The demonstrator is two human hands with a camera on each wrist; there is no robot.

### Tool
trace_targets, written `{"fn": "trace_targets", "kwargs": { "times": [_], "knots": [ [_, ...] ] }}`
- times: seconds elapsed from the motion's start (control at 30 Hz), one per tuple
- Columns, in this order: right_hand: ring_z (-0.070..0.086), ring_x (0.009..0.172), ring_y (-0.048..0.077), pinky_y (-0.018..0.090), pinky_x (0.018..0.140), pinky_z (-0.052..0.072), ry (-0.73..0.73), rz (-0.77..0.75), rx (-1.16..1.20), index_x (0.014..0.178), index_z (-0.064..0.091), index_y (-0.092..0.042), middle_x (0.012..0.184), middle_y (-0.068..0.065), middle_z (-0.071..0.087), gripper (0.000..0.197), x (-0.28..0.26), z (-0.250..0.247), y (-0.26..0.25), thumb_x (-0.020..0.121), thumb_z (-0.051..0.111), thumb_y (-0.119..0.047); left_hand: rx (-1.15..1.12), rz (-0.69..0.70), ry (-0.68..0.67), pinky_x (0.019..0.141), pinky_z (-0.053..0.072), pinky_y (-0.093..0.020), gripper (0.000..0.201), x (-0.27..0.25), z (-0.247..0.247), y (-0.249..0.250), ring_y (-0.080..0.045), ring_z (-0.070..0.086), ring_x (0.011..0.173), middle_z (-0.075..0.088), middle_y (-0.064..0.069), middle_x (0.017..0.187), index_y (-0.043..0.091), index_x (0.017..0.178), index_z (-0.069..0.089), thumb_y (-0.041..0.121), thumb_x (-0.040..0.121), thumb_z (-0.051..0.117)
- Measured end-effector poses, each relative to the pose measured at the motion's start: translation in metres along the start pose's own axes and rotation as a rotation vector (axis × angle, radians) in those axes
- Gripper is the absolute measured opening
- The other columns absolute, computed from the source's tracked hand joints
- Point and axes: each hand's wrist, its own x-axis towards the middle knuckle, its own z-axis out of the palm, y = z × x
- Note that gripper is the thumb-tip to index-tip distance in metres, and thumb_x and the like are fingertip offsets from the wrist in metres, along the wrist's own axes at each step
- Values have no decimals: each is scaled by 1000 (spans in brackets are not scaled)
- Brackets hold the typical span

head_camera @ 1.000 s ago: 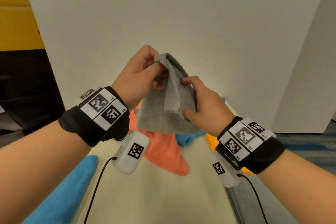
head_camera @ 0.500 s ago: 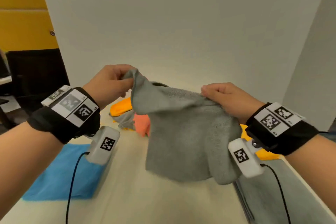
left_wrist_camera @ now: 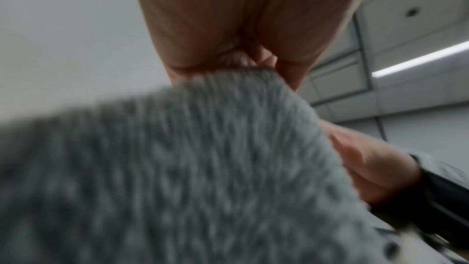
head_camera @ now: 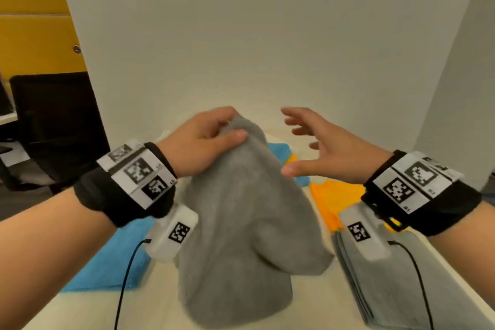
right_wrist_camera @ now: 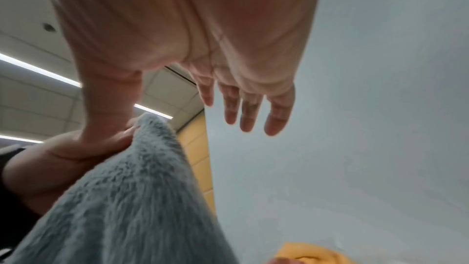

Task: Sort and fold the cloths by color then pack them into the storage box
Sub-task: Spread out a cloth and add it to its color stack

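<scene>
A grey fluffy cloth (head_camera: 241, 236) hangs from my left hand (head_camera: 211, 136), which pinches its top corner above the table; its lower part bunches on the tabletop. The left wrist view shows the same grey cloth (left_wrist_camera: 190, 168) filling the frame under my curled fingers (left_wrist_camera: 243, 55). My right hand (head_camera: 313, 142) hovers just right of the cloth with fingers spread and holds nothing; its straight fingers (right_wrist_camera: 248, 107) show beside the grey cloth (right_wrist_camera: 132, 198). A folded grey stack (head_camera: 407, 289) lies at the right front.
A blue cloth (head_camera: 112, 257) lies flat at the left. Orange cloths (head_camera: 334, 198) and another blue cloth (head_camera: 278, 150) sit behind the grey one. A white wall (head_camera: 267, 35) rises right behind the cream table (head_camera: 80, 311). A black chair (head_camera: 53, 120) stands at the left.
My right hand has let go of the grey cloth and opened. My left hand moved toward the middle with the corner, so the spread cloth now hangs in a bunch.
</scene>
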Motion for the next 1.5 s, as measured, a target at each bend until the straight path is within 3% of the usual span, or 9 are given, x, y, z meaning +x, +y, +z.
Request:
{"fn": "trace_targets", "kwargs": {
  "times": [0.1,0.27,0.5,0.67,0.8,0.9,1.0,1.3,1.5],
  "knots": [
    [39,131,1,19,102,36,-107,-130,117,146,24,-36,142,-11,43,100,2,12,-16,66,82,-44,-6,77,-164,73,51,-34,17,-3,27,12,-11,61,79,66,-2,86,22,93,62,36,87,57],
    [61,74,6,23,69,48,-141,-64,265,88,65,-11,79,-3,65,6,1,13,-10,86,69,-15,-39,74,-163,73,52,-44,32,-8,34,2,-25,64,79,68,-9,88,17,99,59,42,79,66],
    [57,71,18,30,68,45,189,106,432,78,56,0,76,11,57,22,0,-11,36,78,71,-17,67,-77,-166,57,45,-17,14,-10,0,-41,0,57,61,61,13,64,35,69,66,33,81,74],
    [59,58,11,20,57,47,88,224,122,67,60,-13,63,1,61,19,21,-29,53,82,72,-17,412,-180,12,63,44,-33,58,7,-43,-80,-20,57,68,60,-10,71,9,77,60,64,62,58],
    [38,55,18,29,51,28,197,186,-294,55,41,-14,54,3,39,41,51,-59,45,84,70,-18,546,-120,316,63,38,-25,26,32,-76,-70,-26,55,79,62,-18,82,6,86,63,30,80,71],
    [35,56,19,30,52,26,431,108,-279,55,39,-16,55,3,36,40,56,-79,32,86,64,-15,447,-49,567,56,36,-8,10,39,-109,-50,-13,50,71,56,-2,72,22,81,60,21,84,70],
    [42,59,22,32,57,33,551,-37,-257,64,54,-7,62,13,47,25,33,-81,17,87,63,-13,142,37,653,68,43,-23,16,21,-127,-35,-4,51,68,55,9,72,31,72,59,27,77,74],
    [42,56,1,22,55,33,-587,180,-155,66,55,-30,59,-10,46,24,-79,8,68,85,69,-33,-60,-435,-283,53,47,-19,43,-101,-80,-83,-13,57,59,61,-9,65,14,66,64,42,50,91],
    [44,63,6,26,60,32,-944,283,-35,72,56,-28,67,-9,46,25,-119,42,80,82,66,-49,-107,-644,-708,55,37,-22,24,-156,-44,-110,-9,49,62,55,4,64,29,65,63,31,68,87]
  ]
}}
